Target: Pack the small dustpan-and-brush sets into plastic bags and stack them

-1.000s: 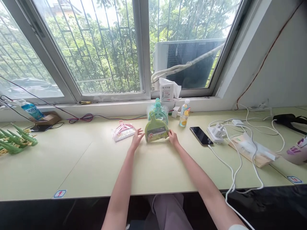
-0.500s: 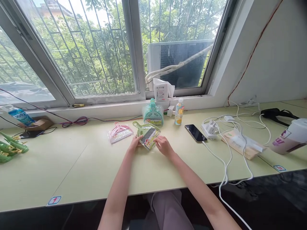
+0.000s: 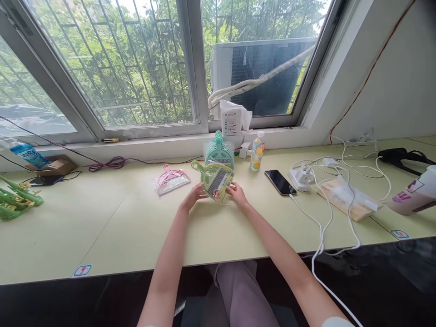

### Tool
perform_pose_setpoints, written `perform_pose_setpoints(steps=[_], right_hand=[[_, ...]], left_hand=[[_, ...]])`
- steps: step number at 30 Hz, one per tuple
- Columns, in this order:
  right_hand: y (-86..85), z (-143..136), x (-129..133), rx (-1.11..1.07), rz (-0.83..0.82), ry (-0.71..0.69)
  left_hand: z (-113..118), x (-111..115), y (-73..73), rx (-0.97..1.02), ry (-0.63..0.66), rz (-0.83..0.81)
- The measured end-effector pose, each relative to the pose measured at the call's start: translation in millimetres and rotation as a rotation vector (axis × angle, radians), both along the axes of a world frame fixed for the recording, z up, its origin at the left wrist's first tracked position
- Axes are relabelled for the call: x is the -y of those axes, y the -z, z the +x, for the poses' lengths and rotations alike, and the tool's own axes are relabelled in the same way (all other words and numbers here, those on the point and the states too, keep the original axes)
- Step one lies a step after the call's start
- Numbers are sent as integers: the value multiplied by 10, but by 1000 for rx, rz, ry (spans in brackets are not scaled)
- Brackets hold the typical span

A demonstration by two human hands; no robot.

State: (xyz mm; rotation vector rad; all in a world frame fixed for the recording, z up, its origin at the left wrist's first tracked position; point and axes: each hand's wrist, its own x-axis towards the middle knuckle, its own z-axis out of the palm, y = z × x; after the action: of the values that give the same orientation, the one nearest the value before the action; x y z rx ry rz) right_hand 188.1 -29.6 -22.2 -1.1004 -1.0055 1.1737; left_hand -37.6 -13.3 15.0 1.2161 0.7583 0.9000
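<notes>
Between my two hands a green dustpan-and-brush set (image 3: 216, 180) in clear plastic wrap is held tilted above the table. Its looped handle points to the upper left. My left hand (image 3: 194, 196) supports its lower left side, with fingers partly hidden behind it. At the right edge, my right hand (image 3: 237, 194) grips the wrap with thumb and fingers. A pink wrapped dustpan set (image 3: 172, 180) lies flat to the left of my left hand. Just behind the held set stands a stack of teal wrapped dustpans (image 3: 220, 152).
Right of the stack stand a juice bottle (image 3: 257, 152) and a tissue pack (image 3: 231, 119) on the sill. A phone (image 3: 280, 182), a power strip (image 3: 301, 177) with white cables, a tissue packet (image 3: 347, 198) and a cup (image 3: 413, 193) lie farther right. Green plastic items (image 3: 15, 200) sit far left.
The green dustpan set has been raised and turned more upright, shifting slightly right. My left hand has moved from its near edge to the lower left side. The camera view has tilted down.
</notes>
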Motion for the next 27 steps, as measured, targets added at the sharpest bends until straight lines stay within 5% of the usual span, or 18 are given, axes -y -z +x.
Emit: perform_pose_setpoints(steps=[5, 11, 18, 21, 25, 27], right_hand=[[-35, 65, 18, -116, -23, 4], [-94, 126, 13, -157, -16, 16], [-141, 205, -14, -154, -11, -22], [-139, 306, -36, -178, 6, -17], [-86, 489, -85, -284, 27, 84], [-49, 545, -114, -334, 34, 124]], left_hand=[[-55, 48, -69, -93, 128, 91], [-114, 9, -23, -130, 73, 52], [-145, -193, 104, -3, -249, -76], [-300, -274, 119, 117, -401, -85], [-620, -336, 96, 333, -833, -83], [-702, -338, 75, 386, -869, -62]])
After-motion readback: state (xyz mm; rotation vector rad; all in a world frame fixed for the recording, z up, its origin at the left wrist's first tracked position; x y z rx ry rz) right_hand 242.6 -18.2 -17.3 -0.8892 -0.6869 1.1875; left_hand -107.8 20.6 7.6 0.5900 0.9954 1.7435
